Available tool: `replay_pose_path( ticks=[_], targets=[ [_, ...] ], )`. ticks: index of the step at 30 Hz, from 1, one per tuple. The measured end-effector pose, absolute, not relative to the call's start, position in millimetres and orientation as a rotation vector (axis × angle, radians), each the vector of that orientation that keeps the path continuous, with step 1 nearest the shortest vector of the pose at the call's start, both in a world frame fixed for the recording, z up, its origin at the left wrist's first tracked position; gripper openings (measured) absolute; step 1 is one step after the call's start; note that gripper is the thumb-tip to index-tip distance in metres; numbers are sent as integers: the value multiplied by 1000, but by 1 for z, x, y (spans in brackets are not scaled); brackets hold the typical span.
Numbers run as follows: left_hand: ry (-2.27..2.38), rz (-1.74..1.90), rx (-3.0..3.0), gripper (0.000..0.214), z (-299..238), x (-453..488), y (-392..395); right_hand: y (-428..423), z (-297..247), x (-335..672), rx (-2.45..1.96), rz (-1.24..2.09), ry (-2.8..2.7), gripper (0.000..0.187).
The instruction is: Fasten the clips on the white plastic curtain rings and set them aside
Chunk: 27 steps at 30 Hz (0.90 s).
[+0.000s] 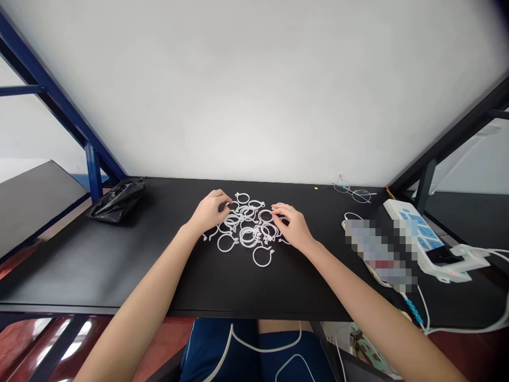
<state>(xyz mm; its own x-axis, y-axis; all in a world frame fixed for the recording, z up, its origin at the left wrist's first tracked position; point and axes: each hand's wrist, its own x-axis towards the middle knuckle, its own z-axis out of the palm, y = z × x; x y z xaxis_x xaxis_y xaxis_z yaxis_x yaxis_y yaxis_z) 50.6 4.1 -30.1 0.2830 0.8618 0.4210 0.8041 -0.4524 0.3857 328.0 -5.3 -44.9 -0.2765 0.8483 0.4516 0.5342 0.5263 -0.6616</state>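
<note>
Fingers (222,199) of the left hand (209,212) lie together, curled down on the left side of a heap of thin white plastic rings (247,229), while fingers (278,210) of the right hand (293,227) sit slightly apart on its right side. Whether either hand actually pinches a ring is hard to tell from this view. The heap lies tangled near the middle of the black counter (119,270), with one open white plastic ring (262,266) lying nearest the front edge. Toward the far left corner sits a crumpled black plastic bag (117,200). Wire-rimmed eyeglasses (352,191) lie along the far edge at right, beyond a pixelated, blurred object (377,249) and a white power strip with blue switches (413,233) near the right edge.
</note>
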Motion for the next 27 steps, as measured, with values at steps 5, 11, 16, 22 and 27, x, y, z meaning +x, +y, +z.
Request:
replay_pose_path(
  ticks=[5,11,16,22,27],
  targets=[
    [1542,743,2489,23,-30,52,3,-5,-45,327,-1117,505,-1945,14],
    [1540,653,2474,21,-30,49,5,-5,-45,328,-1098,522,-1930,15],
    [1534,639,2468,16,-28,50,3,-6,-44,327,-1091,520,-1927,16],
    [1554,635,2446,14,-30,53,3,-4,-46,327,-1061,506,-1930,15],
    [1563,667,2445,12,-31,53,3,-4,-47,328,-1051,493,-1938,14]
  ],
)
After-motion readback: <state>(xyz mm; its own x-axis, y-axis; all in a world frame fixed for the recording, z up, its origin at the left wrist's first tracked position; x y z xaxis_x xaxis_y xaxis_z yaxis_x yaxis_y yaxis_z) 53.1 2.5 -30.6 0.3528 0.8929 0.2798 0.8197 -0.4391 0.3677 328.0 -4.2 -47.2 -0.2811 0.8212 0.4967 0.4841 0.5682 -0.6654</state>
